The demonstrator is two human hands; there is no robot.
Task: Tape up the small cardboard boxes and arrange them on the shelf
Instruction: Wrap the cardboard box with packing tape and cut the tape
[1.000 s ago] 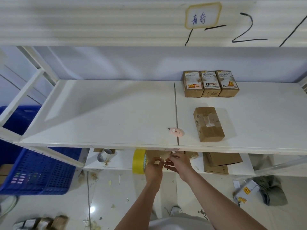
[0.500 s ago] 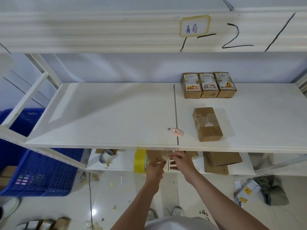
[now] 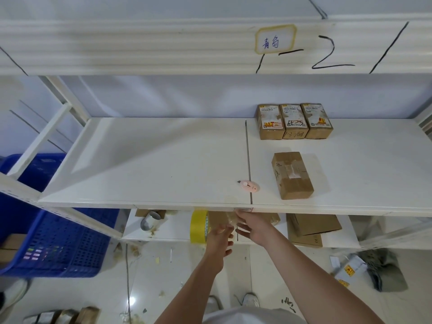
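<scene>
Since a second ago your view has tilted up a little, so the shelf sits lower in frame; your right hand has risen to the shelf's front lip, and your left hand stays just below it by the tape roll.

Shelf: white, two panels with a seam down the middle. Blue crate on the floor at left.

Lone cardboard box lies on the right panel near the front, tape across its top. Three labelled boxes stand in a tight row at the back of the right panel, touching each other.

Yellow tape roll hangs just under the shelf edge, left of both hands. Your left hand is curled beside it; can't tell if it actually grips the roll. Your right hand's fingers pinch a clear tape strip against the lip.

Pink cutter lies on the seam, left of the lone box, apart from it.
</scene>
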